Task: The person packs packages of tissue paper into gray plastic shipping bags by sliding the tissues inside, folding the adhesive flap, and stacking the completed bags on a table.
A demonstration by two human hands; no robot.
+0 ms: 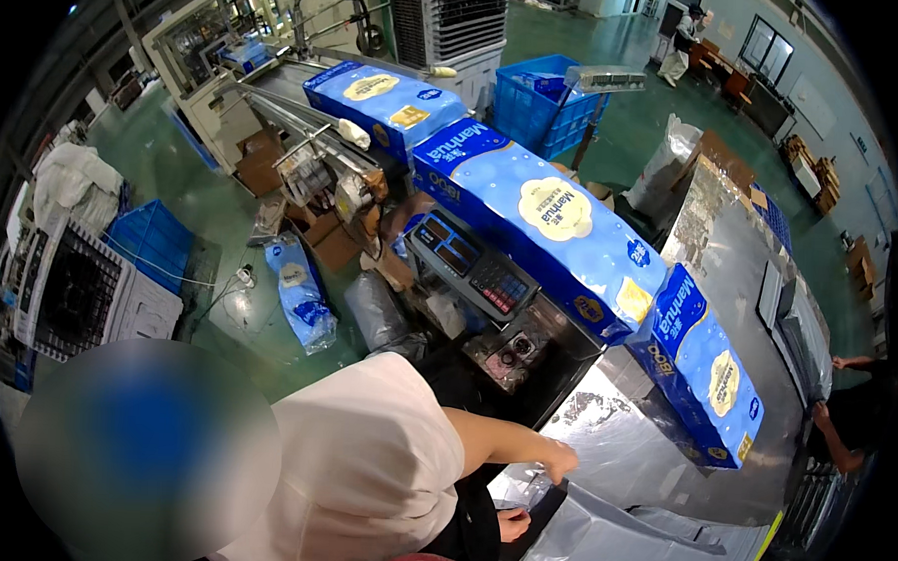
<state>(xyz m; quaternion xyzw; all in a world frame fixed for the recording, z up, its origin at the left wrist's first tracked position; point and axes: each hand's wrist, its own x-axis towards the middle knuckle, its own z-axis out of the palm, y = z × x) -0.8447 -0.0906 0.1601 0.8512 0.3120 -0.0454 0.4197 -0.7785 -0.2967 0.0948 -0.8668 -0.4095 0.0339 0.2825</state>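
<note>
Neither my left hand nor my right hand shows in the head view. Close by at the lower left stands a co-worker in a white shirt (354, 465), the head blurred. That person's bare hand (559, 460) touches grey plastic film at the edge of the metal table (660, 456). A second hand (513, 526), seemingly the same person's, shows lower beside dark clothing. Flat grey plastic bags (608, 543) lie in front of them. Beyond, long blue wrapped packs (608, 248) form a row, one (713, 374) lying on the table. Left of the row sits a weighing scale (469, 266) with a keypad.
At the right edge, another person's hands (822, 417) hold a grey stack of bags (803, 337). Blue crates (539, 115) stand behind the row. On the left floor are a blue pack (300, 293), a blue bin (152, 242) and an air cooler (93, 286).
</note>
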